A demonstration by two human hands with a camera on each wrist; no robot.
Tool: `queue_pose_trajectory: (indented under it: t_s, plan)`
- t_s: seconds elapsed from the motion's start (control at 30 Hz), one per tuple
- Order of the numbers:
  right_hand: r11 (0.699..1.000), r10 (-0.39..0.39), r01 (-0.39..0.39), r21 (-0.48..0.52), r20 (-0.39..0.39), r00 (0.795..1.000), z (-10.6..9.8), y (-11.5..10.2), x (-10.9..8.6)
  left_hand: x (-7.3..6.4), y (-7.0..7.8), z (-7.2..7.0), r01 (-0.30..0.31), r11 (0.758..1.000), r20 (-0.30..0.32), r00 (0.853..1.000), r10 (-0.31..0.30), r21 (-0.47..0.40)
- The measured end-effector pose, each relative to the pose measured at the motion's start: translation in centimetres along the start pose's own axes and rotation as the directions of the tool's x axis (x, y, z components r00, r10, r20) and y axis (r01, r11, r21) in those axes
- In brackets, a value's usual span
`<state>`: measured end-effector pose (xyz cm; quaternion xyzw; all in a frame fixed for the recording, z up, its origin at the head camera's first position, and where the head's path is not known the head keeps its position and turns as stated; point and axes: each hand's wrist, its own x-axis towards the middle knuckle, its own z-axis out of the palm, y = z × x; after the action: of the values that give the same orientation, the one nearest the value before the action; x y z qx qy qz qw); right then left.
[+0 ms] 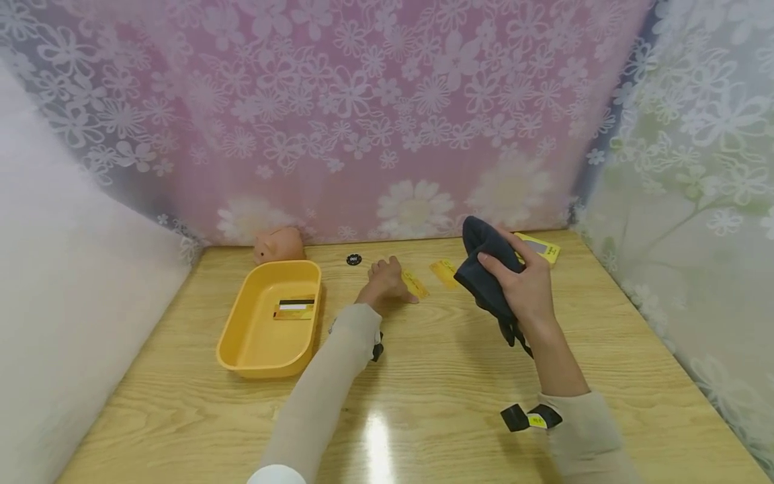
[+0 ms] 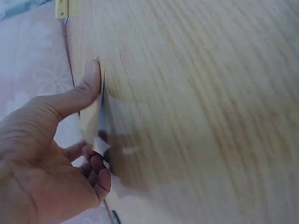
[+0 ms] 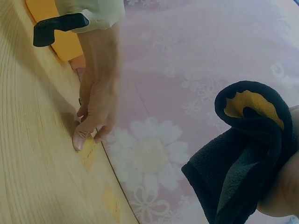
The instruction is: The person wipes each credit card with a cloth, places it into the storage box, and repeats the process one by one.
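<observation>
Step in hand: the left hand (image 1: 381,282) is down on the tabletop (image 1: 435,390), and this looks like the pick-up of a card (image 1: 417,285)!
Left hand: fingers curled, thumb at one end of that card, fingertips at the other, a light pinch by the look of it; whether the card is off the wood, I cannot tell.
Right hand: up in the air, the right hand (image 1: 529,289) grips a dark pouch (image 1: 488,265), cloth bunched under the thumb, yellow lining (image 3: 243,103) peeping out in the right wrist view.
Next move: calls, I judge, for a firmer pinch and a clean lift; a card this thin could slip flat again.
Second card: lying just right of the first, the second card (image 1: 444,274), untouched.
Chip: the black chip (image 1: 354,259) sits beyond the left hand, to its left.
Tray: the yellow tray (image 1: 256,339) waits at left, a third card (image 1: 294,309) inside.
</observation>
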<state>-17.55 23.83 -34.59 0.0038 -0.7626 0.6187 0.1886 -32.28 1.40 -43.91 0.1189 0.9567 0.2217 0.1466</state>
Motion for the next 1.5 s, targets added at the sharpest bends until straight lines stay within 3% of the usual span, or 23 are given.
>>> queue_pose_trajectory:
  t_s: [0.17, 0.27, 0.43, 0.53, 0.8, 0.93, 1.03, 1.17, 1.23, 1.3, 1.5]
  plan:
    - [1.000, 0.001, -0.001, 0.010, 0.001, 1.000, 0.2, 0.0, -0.1, -0.6, -1.0, 0.5, -0.064, 0.997, -0.033, 0.998, 0.062, -0.052]
    - [1.000, 0.014, -0.014, 0.007, 0.004, 1.000, 0.2, 0.2, -0.3, -1.0, -1.6, 0.9, -0.122, 0.986, -0.095, 0.989, 0.111, -0.113]
    - [0.999, 0.043, -0.043, 0.018, 0.024, 0.999, 0.4, 0.3, -0.4, -2.0, -1.9, 0.6, -0.177, 0.953, -0.196, 0.972, 0.130, -0.244]
    - [0.999, 0.044, -0.045, 0.022, 0.029, 0.999, 0.5, 0.3, -0.4, -3.2, -1.8, -0.1, -0.204, 0.915, -0.224, 0.966, 0.131, -0.347]
    - [0.998, 0.032, -0.033, 0.061, 0.027, 0.999, 1.3, -0.4, -0.3, -7.1, -1.1, -2.2, -0.246, 0.731, -0.240, 0.964, 0.115, -0.637]
    - [0.997, 0.000, -0.003, 0.081, 0.037, 0.999, 2.3, -1.1, -0.3, -9.1, -0.5, -3.2, -0.258, 0.663, -0.267, 0.960, 0.090, -0.703]
    - [0.995, -0.025, 0.021, 0.095, 0.048, 0.999, 3.1, -1.7, -0.4, -10.4, -0.1, -3.9, -0.297, 0.576, -0.311, 0.947, 0.077, -0.762]
    - [0.990, -0.049, 0.041, 0.135, 0.053, 0.997, 4.0, -2.5, -0.5, -11.6, 0.3, -4.7, -0.361, 0.423, -0.368, 0.927, 0.067, -0.831]
    - [0.987, -0.057, 0.048, 0.152, 0.056, 0.997, 4.5, -2.8, -0.5, -12.1, 0.4, -5.0, -0.390, 0.375, -0.393, 0.917, 0.074, -0.841]
    - [0.985, -0.062, 0.050, 0.164, 0.067, 0.996, 5.1, -2.9, -0.5, -12.4, 0.3, -5.3, -0.427, 0.354, -0.424, 0.901, 0.093, -0.832]
    - [0.988, -0.035, 0.020, 0.156, 0.093, 0.995, 6.4, -2.6, -0.6, -12.7, 0.0, -5.7, -0.540, 0.330, -0.512, 0.841, 0.174, -0.774]
